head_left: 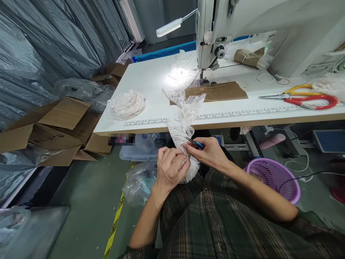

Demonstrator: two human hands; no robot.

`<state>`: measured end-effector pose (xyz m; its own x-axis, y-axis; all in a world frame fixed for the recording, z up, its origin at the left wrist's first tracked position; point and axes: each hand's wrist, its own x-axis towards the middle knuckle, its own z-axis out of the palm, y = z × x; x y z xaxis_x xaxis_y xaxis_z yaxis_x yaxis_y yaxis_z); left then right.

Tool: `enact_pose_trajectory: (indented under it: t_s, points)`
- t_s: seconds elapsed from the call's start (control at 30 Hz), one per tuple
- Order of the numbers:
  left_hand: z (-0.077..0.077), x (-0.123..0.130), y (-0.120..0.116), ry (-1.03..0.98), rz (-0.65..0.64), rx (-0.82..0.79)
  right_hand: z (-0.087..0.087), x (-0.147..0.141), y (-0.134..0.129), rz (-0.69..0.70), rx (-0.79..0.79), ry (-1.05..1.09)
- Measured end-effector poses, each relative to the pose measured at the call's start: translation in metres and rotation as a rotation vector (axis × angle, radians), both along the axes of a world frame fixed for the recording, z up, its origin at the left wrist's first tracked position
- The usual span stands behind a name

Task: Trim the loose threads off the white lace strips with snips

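Observation:
A strip of white lace (176,135) runs from the sewing machine's needle area over the table's front edge and down to my lap. My left hand (171,167) is closed on the lace below the edge, its fingers bent and pinching the fabric. In my right hand (210,153) is a small blue-handled tool (199,145) with thin dark points, either thread snips or tweezers; I cannot tell which. Its points lie against the lace, just above my left fingers. The right fingertips are close to my left hand and touch the lace.
The sewing machine (206,32) stands on the white table (151,79). A lace bundle (126,104) lies left, a brown card strip (218,92) by the needle, and red-and-yellow scissors (302,97) right. Below are a purple basket (295,187), a plastic bag (140,183) and cardboard boxes (61,115).

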<state>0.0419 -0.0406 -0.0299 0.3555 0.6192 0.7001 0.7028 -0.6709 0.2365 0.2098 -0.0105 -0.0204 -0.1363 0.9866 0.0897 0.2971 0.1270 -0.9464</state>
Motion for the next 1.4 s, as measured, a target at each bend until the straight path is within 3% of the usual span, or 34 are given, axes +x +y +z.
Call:
enact_pose_trajectory:
  t_s: [0.13,0.2,0.3,0.4,0.5,0.63,0.77,0.87,1.03,1.2,1.4]
  points:
    - [0.004,-0.021,-0.023,-0.212,-0.212,-0.149,0.006,0.004,-0.029,0.351,-0.130,0.134]
    - [-0.002,-0.029,-0.023,-0.401,-0.226,-0.303,0.006,0.008,-0.040,0.461,-0.161,0.198]
    - [-0.021,-0.025,-0.011,-0.625,-0.233,-0.687,-0.001,0.010,-0.046,0.465,-0.158,0.238]
    - [-0.040,-0.009,0.003,-0.904,-0.363,-1.110,-0.014,0.011,-0.042,0.443,-0.163,0.233]
    - [-0.050,0.002,0.008,-1.036,-0.412,-1.330,-0.022,0.014,-0.037,0.403,-0.147,0.241]
    - [-0.045,-0.002,0.005,-1.061,-0.336,-1.347,-0.029,0.022,-0.032,0.384,-0.215,0.222]
    - [-0.032,-0.010,0.001,-1.081,-0.121,-1.328,-0.042,0.026,-0.022,0.344,-0.253,0.150]
    - [-0.028,-0.013,0.000,-1.078,-0.033,-1.364,-0.049,0.027,-0.014,0.332,-0.221,0.122]
    - [-0.031,-0.017,0.001,-1.002,0.021,-1.362,-0.052,0.026,-0.006,0.364,-0.183,0.017]
    - [-0.032,-0.020,-0.001,-0.862,-0.009,-1.310,-0.052,0.017,-0.002,0.371,-0.116,-0.127]
    - [-0.032,-0.020,-0.002,-0.843,-0.006,-1.279,-0.051,0.004,0.003,0.340,-0.076,-0.089]
